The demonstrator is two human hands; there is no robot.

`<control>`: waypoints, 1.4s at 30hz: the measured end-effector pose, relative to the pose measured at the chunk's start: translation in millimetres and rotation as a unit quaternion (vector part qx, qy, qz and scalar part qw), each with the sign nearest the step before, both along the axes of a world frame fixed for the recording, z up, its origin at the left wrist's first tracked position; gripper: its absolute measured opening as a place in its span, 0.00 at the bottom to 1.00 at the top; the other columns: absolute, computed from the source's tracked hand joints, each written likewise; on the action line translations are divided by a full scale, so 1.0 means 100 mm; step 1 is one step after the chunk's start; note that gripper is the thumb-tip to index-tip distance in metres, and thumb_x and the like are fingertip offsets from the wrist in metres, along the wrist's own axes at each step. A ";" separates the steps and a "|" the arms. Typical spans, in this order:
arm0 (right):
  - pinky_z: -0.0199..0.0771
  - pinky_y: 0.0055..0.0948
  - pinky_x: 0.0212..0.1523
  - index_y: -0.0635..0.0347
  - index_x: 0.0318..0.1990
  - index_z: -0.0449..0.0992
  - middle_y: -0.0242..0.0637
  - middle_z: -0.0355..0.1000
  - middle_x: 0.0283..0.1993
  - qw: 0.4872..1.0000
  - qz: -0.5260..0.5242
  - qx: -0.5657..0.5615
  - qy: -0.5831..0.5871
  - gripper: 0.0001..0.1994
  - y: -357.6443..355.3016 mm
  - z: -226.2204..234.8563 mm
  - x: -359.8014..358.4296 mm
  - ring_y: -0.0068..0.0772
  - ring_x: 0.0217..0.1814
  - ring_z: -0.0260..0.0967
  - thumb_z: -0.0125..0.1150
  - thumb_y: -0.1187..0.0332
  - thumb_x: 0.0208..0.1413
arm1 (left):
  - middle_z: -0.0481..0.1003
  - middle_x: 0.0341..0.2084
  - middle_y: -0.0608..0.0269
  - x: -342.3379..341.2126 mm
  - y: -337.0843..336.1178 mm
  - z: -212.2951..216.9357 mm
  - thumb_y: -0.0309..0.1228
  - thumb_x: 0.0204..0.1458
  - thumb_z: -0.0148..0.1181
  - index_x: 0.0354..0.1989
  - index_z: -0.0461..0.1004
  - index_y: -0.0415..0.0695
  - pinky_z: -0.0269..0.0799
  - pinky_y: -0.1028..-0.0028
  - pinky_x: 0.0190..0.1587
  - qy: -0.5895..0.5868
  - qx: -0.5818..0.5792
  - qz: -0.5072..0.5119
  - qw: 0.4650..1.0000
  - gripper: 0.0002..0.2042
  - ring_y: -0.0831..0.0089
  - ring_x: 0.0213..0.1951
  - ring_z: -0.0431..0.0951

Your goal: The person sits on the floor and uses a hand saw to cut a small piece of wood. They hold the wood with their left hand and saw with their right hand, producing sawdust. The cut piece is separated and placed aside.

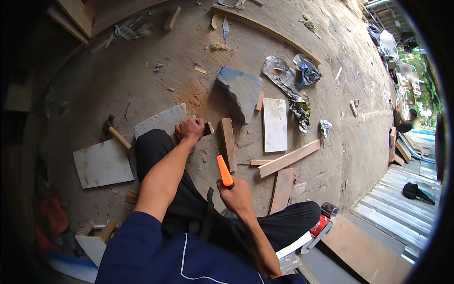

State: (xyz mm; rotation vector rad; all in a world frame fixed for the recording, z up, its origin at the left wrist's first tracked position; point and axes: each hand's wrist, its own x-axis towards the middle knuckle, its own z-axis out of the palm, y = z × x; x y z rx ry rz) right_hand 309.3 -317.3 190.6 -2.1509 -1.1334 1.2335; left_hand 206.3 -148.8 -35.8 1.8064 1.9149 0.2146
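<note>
My right hand (237,195) is closed round the orange and black handle of a handsaw (224,169). Its thin blade points away from me, toward the end of a small dark wood piece (208,128). That piece is gripped by my left hand (190,128), with the fingers wrapped over it beside my knee. Whether the teeth touch the wood I cannot tell. A white slab (160,120) lies by my left hand. Just right of the blade a narrow wooden block (228,144) rests on the floor.
A hammer (116,135) lies by a pale board (104,163) at the left. Ahead are a blue-topped stone block (239,90), sawdust (193,94) and crumpled plastic (283,75). Rightward lie a white board (275,125) and a wooden strip (290,158). Another person (405,122) is far right.
</note>
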 end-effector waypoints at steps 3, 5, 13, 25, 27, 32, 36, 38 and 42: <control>0.68 0.41 0.29 0.68 0.28 0.74 0.56 0.69 0.23 0.997 -0.018 -0.069 0.037 0.12 -0.22 0.18 -0.01 0.59 0.26 0.68 0.60 0.65 0.47 | 0.77 0.37 0.54 0.00 -0.09 0.01 0.40 0.49 0.44 0.29 0.76 0.43 0.57 0.53 0.52 0.010 -0.027 -0.021 0.999 0.16 0.55 0.45 0.73; 0.68 0.40 0.28 0.69 0.28 0.73 0.56 0.68 0.22 1.000 -0.006 -0.025 0.003 0.12 -0.46 0.67 -0.07 0.59 0.26 0.68 0.61 0.66 0.47 | 0.77 0.37 0.54 0.05 -0.06 0.12 0.40 0.49 0.44 0.28 0.76 0.43 0.57 0.54 0.52 0.004 -0.033 -0.010 0.999 0.16 0.55 0.45 0.72; 0.63 0.40 0.24 0.69 0.25 0.71 0.52 0.67 0.18 0.999 -0.044 0.003 -0.003 0.15 0.27 0.50 0.35 0.50 0.20 0.66 0.59 0.62 0.50 | 0.77 0.35 0.53 0.39 0.39 0.35 0.39 0.49 0.45 0.27 0.76 0.43 0.60 0.55 0.48 -0.010 0.040 -0.028 0.999 0.15 0.53 0.41 0.74; 0.69 0.44 0.32 0.68 0.30 0.74 0.56 0.70 0.24 0.999 -0.029 -0.029 -0.009 0.13 -1.06 1.55 0.31 0.60 0.32 0.69 0.61 0.63 0.47 | 0.77 0.29 0.48 0.44 -0.45 1.03 0.41 0.50 0.47 0.25 0.76 0.43 0.66 0.54 0.39 -0.023 0.071 -0.027 0.997 0.16 0.49 0.35 0.76; 0.69 0.45 0.33 0.69 0.30 0.74 0.57 0.71 0.26 0.999 -0.046 -0.005 0.018 0.13 -1.32 1.51 0.58 0.60 0.34 0.70 0.60 0.64 0.47 | 0.77 0.28 0.50 0.55 -1.01 1.23 0.40 0.50 0.46 0.24 0.76 0.43 0.63 0.54 0.43 -0.013 0.063 -0.021 0.998 0.16 0.50 0.36 0.75; 0.67 0.42 0.33 0.66 0.34 0.74 0.55 0.71 0.26 0.999 -0.034 0.014 -0.001 0.13 -2.87 2.13 1.27 0.55 0.30 0.70 0.60 0.63 0.49 | 0.77 0.27 0.49 1.31 -2.68 1.87 0.40 0.52 0.44 0.24 0.77 0.41 0.63 0.54 0.45 -0.019 0.074 -0.005 0.997 0.18 0.49 0.36 0.76; 0.67 0.37 0.27 0.68 0.31 0.73 0.49 0.69 0.20 0.992 -0.054 0.109 0.039 0.13 -3.97 3.02 1.78 0.47 0.22 0.67 0.61 0.63 0.51 | 0.78 0.32 0.51 1.46 -3.18 2.04 0.42 0.54 0.42 0.27 0.77 0.43 0.61 0.55 0.48 0.033 0.063 0.029 0.997 0.19 0.51 0.40 0.75; 0.63 0.28 0.22 0.68 0.30 0.73 0.37 0.66 0.17 0.985 -0.098 0.099 0.101 0.12 -4.29 3.31 2.12 0.29 0.17 0.62 0.61 0.65 0.52 | 0.77 0.36 0.52 1.49 -3.40 1.96 0.43 0.56 0.40 0.30 0.77 0.45 0.60 0.56 0.49 0.035 0.053 0.034 0.997 0.19 0.53 0.44 0.74; 0.59 0.20 0.18 0.65 0.28 0.72 0.25 0.62 0.15 0.961 -0.195 0.121 0.151 0.10 -4.62 3.13 2.69 0.16 0.15 0.59 0.62 0.67 0.53 | 0.76 0.42 0.54 1.74 -3.59 1.99 0.51 0.57 0.37 0.41 0.77 0.48 0.54 0.57 0.55 0.035 -0.015 -0.057 0.998 0.24 0.57 0.50 0.71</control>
